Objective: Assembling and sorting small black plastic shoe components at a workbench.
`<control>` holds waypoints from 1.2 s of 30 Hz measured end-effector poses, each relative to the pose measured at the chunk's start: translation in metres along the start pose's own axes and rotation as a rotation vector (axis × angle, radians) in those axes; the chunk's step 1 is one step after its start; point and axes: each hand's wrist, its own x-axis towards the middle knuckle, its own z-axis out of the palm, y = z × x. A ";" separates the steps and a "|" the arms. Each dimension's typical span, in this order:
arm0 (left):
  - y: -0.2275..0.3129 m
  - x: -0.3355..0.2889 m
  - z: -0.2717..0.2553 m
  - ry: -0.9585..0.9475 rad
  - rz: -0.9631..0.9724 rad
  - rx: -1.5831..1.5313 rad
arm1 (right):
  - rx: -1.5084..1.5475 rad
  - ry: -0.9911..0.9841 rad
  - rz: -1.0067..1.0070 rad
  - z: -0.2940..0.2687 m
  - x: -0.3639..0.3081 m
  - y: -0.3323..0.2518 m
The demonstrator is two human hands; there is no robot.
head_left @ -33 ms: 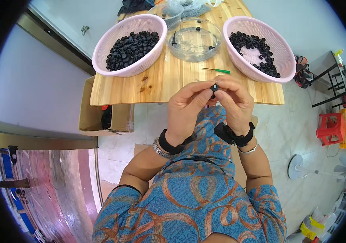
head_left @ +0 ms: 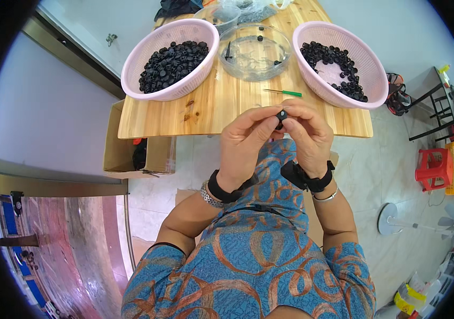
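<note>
Between the thumbs and fingers of both hands is a small black round part point(head_left: 281, 118), pinched just in front of the table's near edge. My left hand point(head_left: 245, 138) grips it from the left, and my right hand point(head_left: 309, 133) from the right. A light spot shows on its top; the rest is covered by fingertips. Just beyond the hands lies a thin screwdriver with a green handle point(head_left: 292, 93). To the left, a pink basket point(head_left: 131, 69) holds a heap of small black parts point(head_left: 173, 64). Another pink basket point(head_left: 373, 74) on the right holds fewer black parts point(head_left: 350, 87).
A clear round tray point(head_left: 256, 77) with a few black pieces stands between the baskets on the wooden table point(head_left: 211, 119). Behind it are a clear bowl point(head_left: 221, 13) and plastic bags point(head_left: 256, 8). A cardboard box point(head_left: 115, 154) sits under the left edge; a red stool point(head_left: 431, 167) stands right.
</note>
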 end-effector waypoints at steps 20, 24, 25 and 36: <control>0.000 -0.002 0.006 0.009 0.057 -0.002 | 0.043 0.042 -0.038 -0.002 -0.009 0.005; -0.002 -0.003 0.007 -0.014 0.069 0.003 | 0.160 0.122 -0.021 -0.001 -0.014 0.008; -0.002 -0.003 0.007 -0.016 0.068 0.002 | 0.186 0.125 -0.044 -0.002 -0.015 0.009; 0.004 -0.008 0.010 -0.082 0.017 -0.040 | 0.030 0.012 -0.183 -0.009 -0.018 0.007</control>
